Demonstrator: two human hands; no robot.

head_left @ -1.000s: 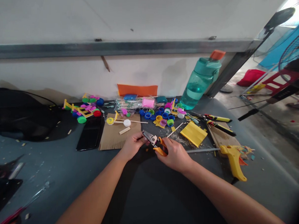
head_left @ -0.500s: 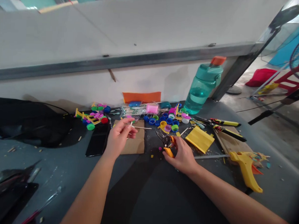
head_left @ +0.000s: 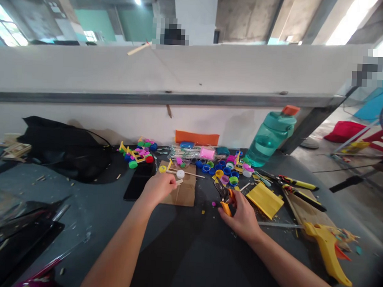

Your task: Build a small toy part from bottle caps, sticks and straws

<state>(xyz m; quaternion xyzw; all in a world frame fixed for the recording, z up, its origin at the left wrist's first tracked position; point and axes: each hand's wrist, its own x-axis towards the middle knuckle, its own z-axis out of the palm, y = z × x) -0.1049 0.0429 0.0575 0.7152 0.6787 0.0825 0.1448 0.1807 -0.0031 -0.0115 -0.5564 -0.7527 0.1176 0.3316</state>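
Note:
My left hand (head_left: 159,188) is closed over the left side of a piece of brown cardboard (head_left: 186,195). A short pale wooden stick (head_left: 179,182) shows at its fingertips, close to the cardboard. Just beyond lie a white bottle cap (head_left: 180,174), a yellow cap (head_left: 163,169) and a long thin stick (head_left: 195,174). My right hand (head_left: 241,215) is wrapped round orange-handled cutters (head_left: 227,200), whose dark jaws point away to the left above the black tabletop. Several colourful bottle caps (head_left: 226,171) lie beyond the cutters.
A black phone (head_left: 139,182) lies left of the cardboard. Farther right are a yellow packet (head_left: 265,200), pliers (head_left: 303,197) and a yellow glue gun (head_left: 329,249). A teal water bottle (head_left: 269,136) stands by the white partition (head_left: 118,74). A black bag (head_left: 62,148) lies at the left.
My left hand has turned over and come down towards the cardboard with the stick piece. My right hand keeps the cutters. The camera view has tilted upward.

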